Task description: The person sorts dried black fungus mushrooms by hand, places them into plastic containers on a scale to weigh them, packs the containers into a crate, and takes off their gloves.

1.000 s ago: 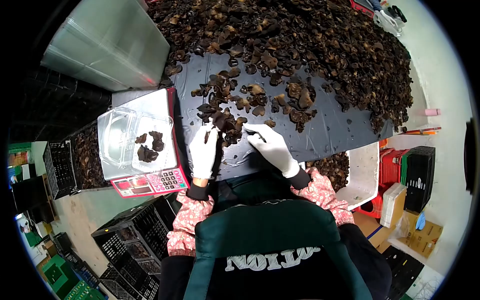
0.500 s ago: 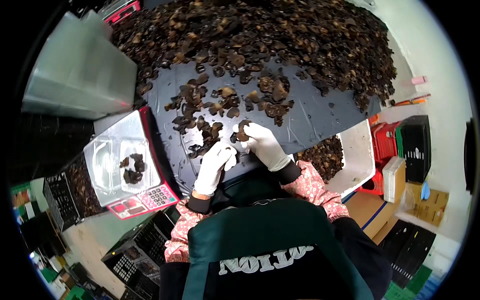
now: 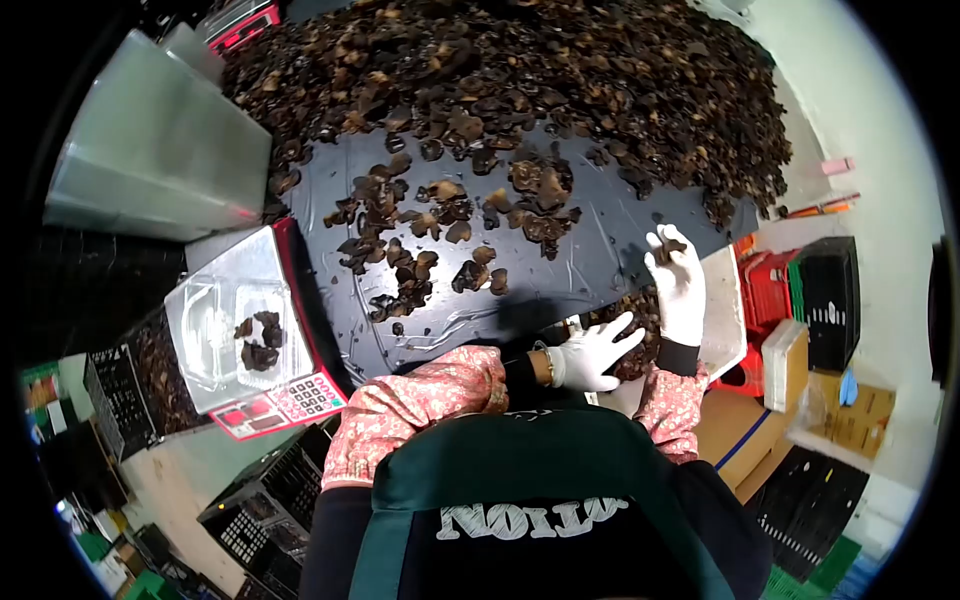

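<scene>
head view: the left hand (image 3: 592,358) is positioned over the white box (image 3: 725,300), fingers spread apart. the right hand (image 3: 681,290), at the box's far side, has fingers clamped on a dark piece (image 3: 674,247). loose dark pieces (image 3: 413,272) lie on the table (image 3: 600,250), beside the scale (image 3: 312,396).

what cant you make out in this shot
All in the head view:
- Reading on the scale's display: too small and blurred.
- Far side of the dark pile: cut off by the top edge.
- Part of what lies in the white bin: hidden behind the left hand and right hand.
</scene>
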`<state>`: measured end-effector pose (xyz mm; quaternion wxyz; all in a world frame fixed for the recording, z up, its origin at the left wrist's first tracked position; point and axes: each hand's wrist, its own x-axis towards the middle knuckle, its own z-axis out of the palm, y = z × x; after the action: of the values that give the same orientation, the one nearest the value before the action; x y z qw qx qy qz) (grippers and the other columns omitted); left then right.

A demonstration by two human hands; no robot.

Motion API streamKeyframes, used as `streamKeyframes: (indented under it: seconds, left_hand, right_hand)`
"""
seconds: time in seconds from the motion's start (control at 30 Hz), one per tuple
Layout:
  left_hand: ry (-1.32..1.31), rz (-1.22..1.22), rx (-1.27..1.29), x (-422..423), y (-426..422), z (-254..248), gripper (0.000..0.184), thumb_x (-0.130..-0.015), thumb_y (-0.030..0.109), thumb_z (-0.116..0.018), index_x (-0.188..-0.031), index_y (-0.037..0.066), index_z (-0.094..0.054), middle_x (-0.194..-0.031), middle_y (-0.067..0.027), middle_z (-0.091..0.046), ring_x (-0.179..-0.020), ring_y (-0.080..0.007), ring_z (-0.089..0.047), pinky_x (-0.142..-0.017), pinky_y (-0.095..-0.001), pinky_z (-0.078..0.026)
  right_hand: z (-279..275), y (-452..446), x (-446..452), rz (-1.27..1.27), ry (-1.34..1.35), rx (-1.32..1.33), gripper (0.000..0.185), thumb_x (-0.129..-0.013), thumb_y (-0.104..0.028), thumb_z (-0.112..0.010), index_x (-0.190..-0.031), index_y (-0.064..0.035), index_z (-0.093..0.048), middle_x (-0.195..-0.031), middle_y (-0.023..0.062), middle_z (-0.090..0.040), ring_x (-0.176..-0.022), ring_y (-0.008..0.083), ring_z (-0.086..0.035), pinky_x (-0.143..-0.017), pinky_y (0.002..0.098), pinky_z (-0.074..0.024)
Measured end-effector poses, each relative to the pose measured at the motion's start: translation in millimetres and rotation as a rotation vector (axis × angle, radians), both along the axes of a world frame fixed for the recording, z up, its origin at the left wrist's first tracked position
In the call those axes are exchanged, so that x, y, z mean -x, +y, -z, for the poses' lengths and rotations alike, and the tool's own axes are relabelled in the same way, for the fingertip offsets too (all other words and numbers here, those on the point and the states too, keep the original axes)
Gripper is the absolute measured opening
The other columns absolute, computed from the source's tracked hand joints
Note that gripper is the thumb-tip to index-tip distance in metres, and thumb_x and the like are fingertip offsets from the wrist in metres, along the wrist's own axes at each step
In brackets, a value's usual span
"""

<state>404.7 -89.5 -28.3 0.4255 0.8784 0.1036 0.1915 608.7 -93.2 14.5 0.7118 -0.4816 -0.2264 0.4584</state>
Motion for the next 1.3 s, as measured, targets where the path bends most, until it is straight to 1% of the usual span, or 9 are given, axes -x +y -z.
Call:
streamKeyframes:
  seconds: [0.1, 0.17, 0.3, 0.37, 0.63, 0.8, 1.03, 1.1, 1.3]
  left_hand:
    - [0.211, 0.087, 0.158, 33.9, 45.3, 9.6, 0.032, -0.09, 0.016, -0.057, -0.117, 0.002, -0.063, -0.115, -0.0181, -0.064, -0.101, -0.0344, -0.064, -0.084, -0.04, -0.054]
    - [-0.29, -0.32, 0.02, 86.1, 64.3, 24.9, 0.022, -0.079, 0.003, -0.063, -0.101, 0.003, -0.066, -0.099, -0.0128, -0.067, -0.08, -0.0283, -0.065, -0.072, -0.0368, -0.056]
    - [0.211, -0.84, -0.524, 205.0, 75.5, 8.8, 0.024, -0.084, 0.008, -0.063, -0.107, 0.002, -0.064, -0.097, -0.0144, -0.061, -0.082, -0.0324, -0.062, -0.074, -0.0373, -0.053]
    - [0.343, -1.201, 0.044, 225.6, 65.5, 6.4, 0.03, -0.087, 0.017, -0.066, -0.113, 0.003, -0.061, -0.103, -0.0137, -0.06, -0.086, -0.0334, -0.062, -0.076, -0.0367, -0.053]
    - [0.581, -1.132, -0.041, 190.6, 85.5, 14.5, 0.069, -0.08, 0.041, -0.073, -0.139, 0.017, -0.048, -0.121, -0.0186, -0.052, -0.106, -0.0359, -0.056, -0.086, -0.0421, -0.051]
    - [0.42, -1.139, -0.096, 198.1, 93.7, 53.6, 0.046, -0.082, 0.015, -0.065, -0.127, 0.012, -0.056, -0.127, -0.0206, -0.052, -0.105, -0.037, -0.057, -0.085, -0.0425, -0.052]
    - [-0.14, -1.236, 0.492, 212.3, 88.9, 48.5, 0.026, -0.082, 0.002, -0.063, -0.107, 0.002, -0.057, -0.103, -0.0115, -0.059, -0.094, -0.0238, -0.058, -0.088, -0.0339, -0.047]
    - [-0.196, -1.198, 0.626, 216.6, 81.0, 14.1, 0.018, -0.09, 0.004, -0.062, -0.107, 0.005, -0.056, -0.091, -0.0021, -0.059, -0.071, -0.0077, -0.053, -0.064, -0.0229, -0.046]
    - [-0.409, -1.525, 0.337, 275.3, 72.2, -101.7, 0.019, -0.091, 0.004, -0.059, -0.11, 0.002, -0.058, -0.097, -0.0072, -0.063, -0.087, -0.0159, -0.061, -0.079, -0.0308, -0.05]
  right_hand:
    - [7.1, 9.9, 15.7, 0.018, 0.207, -0.008, 0.037, -0.087, -0.007, -0.059, -0.123, 0.0009, -0.057, -0.126, 0.013, -0.059, -0.118, 0.0314, -0.056, -0.093, 0.0431, -0.0495]
    - [28.4, 22.1, 33.1, -0.164, 0.316, -0.028, 0.039, -0.09, -0.016, -0.062, -0.125, 0.0005, -0.058, -0.115, 0.0088, -0.063, -0.098, 0.0209, -0.061, -0.082, 0.0339, -0.0504]
    - [48.5, 43.7, 113.7, -0.308, -0.359, 0.475, 0.041, -0.085, -0.025, -0.072, -0.119, -0.0031, -0.063, -0.112, 0.0103, -0.064, -0.096, 0.0201, -0.061, -0.082, 0.0314, -0.0493]
    - [97.8, 55.2, 141.3, -0.175, -1.164, 0.161, 0.057, -0.077, -0.031, -0.079, -0.124, -0.0043, -0.061, -0.118, 0.0158, -0.063, -0.104, 0.0289, -0.06, -0.09, 0.0377, -0.0478]
    - [82.6, 96.4, 205.1, -0.493, -1.737, -0.116, 0.074, -0.068, -0.039, -0.08, -0.134, -0.0158, -0.056, -0.127, 0.0072, -0.058, -0.11, 0.0263, -0.054, -0.09, 0.0398, -0.0427]
    - [100.4, 119.6, 198.3, -0.39, -1.603, -0.364, 0.015, -0.078, -0.019, -0.074, -0.09, -0.0121, -0.069, -0.09, 0.0015, -0.066, -0.084, 0.0211, -0.063, -0.074, 0.0318, -0.0509]
    - [87.6, 134.9, 197.0, -0.514, -1.023, 0.046, 0.019, -0.086, -0.01, -0.066, -0.105, -0.0072, -0.069, -0.099, 0.008, -0.068, -0.09, 0.0187, -0.067, -0.082, 0.0275, -0.0521]
    - [90.4, 137.5, 197.9, -0.472, -0.933, -0.015, 0.02, -0.086, -0.015, -0.067, -0.105, -0.0112, -0.068, -0.097, 0.0066, -0.067, -0.09, 0.0222, -0.067, -0.08, 0.029, -0.0528]
    - [71.8, 140.3, 237.5, -0.516, -1.239, -0.167, 0.036, -0.084, -0.024, -0.068, -0.119, -0.0132, -0.064, -0.108, 0.0098, -0.063, -0.096, 0.0264, -0.061, -0.083, 0.0354, -0.0503]
